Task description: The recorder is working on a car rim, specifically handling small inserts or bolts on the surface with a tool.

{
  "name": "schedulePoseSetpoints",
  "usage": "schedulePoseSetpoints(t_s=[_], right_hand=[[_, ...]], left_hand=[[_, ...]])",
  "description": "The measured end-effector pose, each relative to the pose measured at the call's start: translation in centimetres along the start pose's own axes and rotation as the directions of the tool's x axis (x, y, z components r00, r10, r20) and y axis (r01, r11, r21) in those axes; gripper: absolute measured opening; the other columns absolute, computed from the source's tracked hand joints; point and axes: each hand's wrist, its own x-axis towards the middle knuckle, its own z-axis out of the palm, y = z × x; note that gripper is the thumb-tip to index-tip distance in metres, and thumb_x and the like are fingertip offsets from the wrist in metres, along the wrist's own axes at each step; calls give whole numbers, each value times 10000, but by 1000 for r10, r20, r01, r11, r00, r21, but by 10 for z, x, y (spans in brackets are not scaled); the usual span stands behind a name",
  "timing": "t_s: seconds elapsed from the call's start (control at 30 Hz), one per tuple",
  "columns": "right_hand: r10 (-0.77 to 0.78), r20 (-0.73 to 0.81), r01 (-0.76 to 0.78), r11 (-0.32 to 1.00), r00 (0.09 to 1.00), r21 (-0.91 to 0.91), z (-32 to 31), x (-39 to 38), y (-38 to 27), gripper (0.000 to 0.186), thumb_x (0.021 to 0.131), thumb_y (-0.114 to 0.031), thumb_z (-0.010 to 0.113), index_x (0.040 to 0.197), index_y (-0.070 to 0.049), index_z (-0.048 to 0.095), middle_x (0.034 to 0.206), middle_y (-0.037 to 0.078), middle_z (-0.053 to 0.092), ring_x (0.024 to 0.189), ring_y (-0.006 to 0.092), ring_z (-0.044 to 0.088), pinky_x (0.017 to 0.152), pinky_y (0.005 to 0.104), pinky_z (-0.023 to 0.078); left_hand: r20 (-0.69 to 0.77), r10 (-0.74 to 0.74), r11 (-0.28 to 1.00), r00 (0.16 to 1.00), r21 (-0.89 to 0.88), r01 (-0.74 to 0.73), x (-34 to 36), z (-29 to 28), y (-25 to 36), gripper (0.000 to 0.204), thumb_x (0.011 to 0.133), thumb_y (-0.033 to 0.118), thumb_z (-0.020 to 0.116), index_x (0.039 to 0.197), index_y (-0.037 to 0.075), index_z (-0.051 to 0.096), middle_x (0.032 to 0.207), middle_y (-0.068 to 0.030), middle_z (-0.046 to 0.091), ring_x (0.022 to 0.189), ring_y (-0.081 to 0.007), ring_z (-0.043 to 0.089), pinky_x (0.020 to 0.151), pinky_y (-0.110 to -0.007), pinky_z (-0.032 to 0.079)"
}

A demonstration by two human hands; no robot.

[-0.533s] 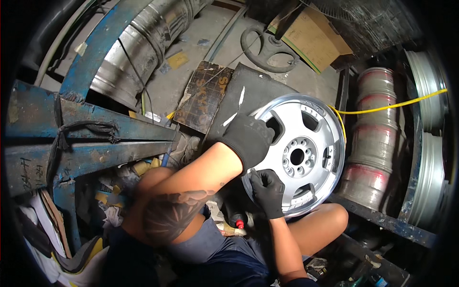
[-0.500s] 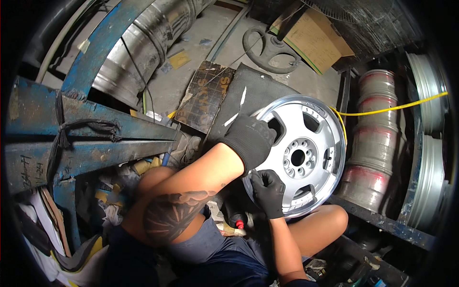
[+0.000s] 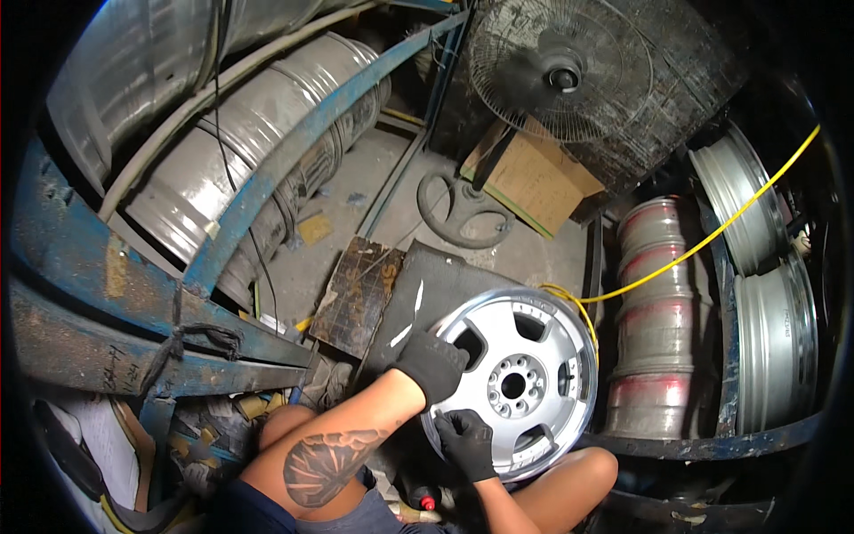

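Observation:
A silver alloy wheel rim (image 3: 556, 427) with a polished lip leans over my bent leg, its spoked face up. My left hand (image 3: 433, 365), in a black glove, is closed over the lip on the rim's left side, beside a window between spokes. Nearer to me, my right hand (image 3: 465, 442), also black-gloved, is pinched at the rim's near left edge. Whatever lies between its fingertips is too small to make out. Under the far left part of the rim is a dark grey mat (image 3: 427, 285).
A yellow hose (image 3: 663, 270) runs past the rim's right side. Stacked wheels (image 3: 654, 329) stand on the right, by a blue metal frame (image 3: 729, 356). Beyond are a standing fan (image 3: 560, 76) and a cardboard box (image 3: 529, 173). Blue beams (image 3: 222, 347) and large metal barrels (image 3: 240, 142) fill the left.
My view has tilted upward, so the rim and hands sit lower in the picture and the fan shows more fully. Both hands stay at nearly the same places on the rim.

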Motion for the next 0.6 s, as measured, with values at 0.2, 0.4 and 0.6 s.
schedulePoseSetpoints(t_s=[0.2,0.4,0.6], right_hand=[[-33,-33,35,998,999,45,-2,3,-12,236,896,-219,735,784,-17,686,751,163,662,716,353,627,671,455,480],[-168,-109,163,985,980,-54,7,8,2,197,880,-186,729,771,-30,679,758,175,665,739,382,639,689,477,488],[-148,-102,147,989,984,-19,8,13,5,173,883,-177,731,812,-26,685,768,168,669,741,381,642,705,469,504]], left_hand=[[27,2,1000,1000,-29,-1,-3,-9,-3,212,835,131,576,995,145,713,802,-124,733,801,-312,734,781,-455,548],[32,62,996,998,58,-64,11,14,-34,301,942,205,493,1103,152,743,995,-111,758,986,-293,720,816,-474,547],[116,-127,983,985,-115,140,8,-27,-49,350,954,262,510,1200,120,715,1149,-163,732,1070,-341,703,950,-472,534]])
